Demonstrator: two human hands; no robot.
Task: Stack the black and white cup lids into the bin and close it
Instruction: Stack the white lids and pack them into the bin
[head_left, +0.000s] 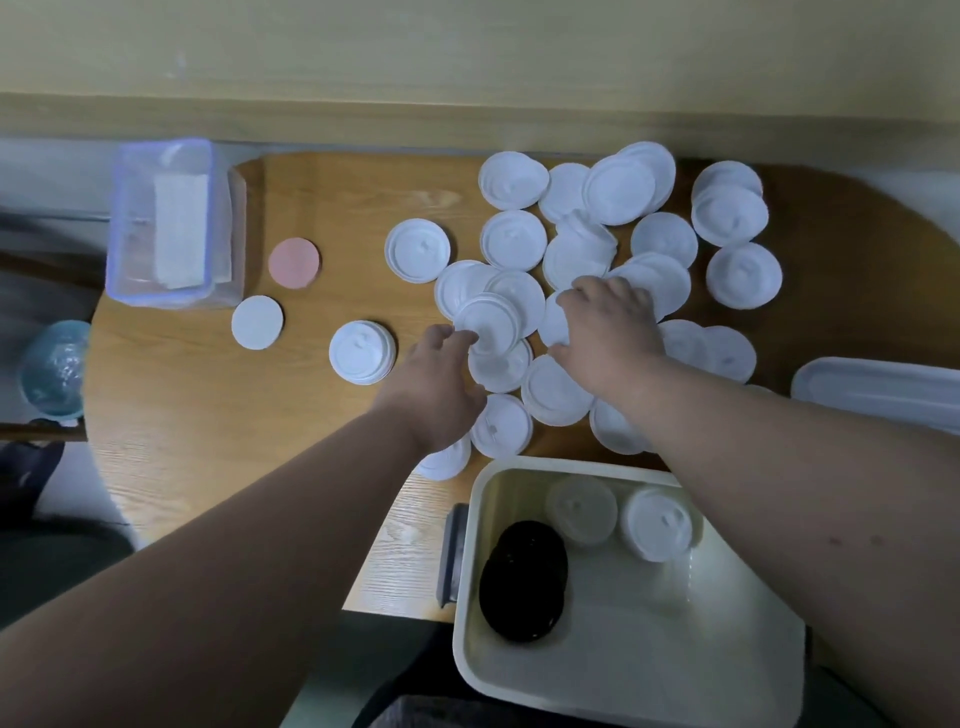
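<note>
Nearest the person stands the cream rectangular plastic bin (737, 670), open, holding a black lid stack (524, 582) and two white stacks (657, 522). Loose white round plastic cup lids (743, 273) cover the wooden table (197, 415) beyond. Left hand (436, 384) pinches one lid's rim (488, 322); right hand (608, 327) lies spread over another, grip unclear. Advised: nest lids squarely before lifting. Bin cover (878, 389) waits at right.

surface (218, 415): carries all below
lids (597, 260): loose spread, centre to far right
bin (470, 571): near edge, w/ lid stacks (524, 579) inside
bin cover (883, 389): right of lids
box (166, 223): far left
discs (258, 322): btwn box & lids
</note>
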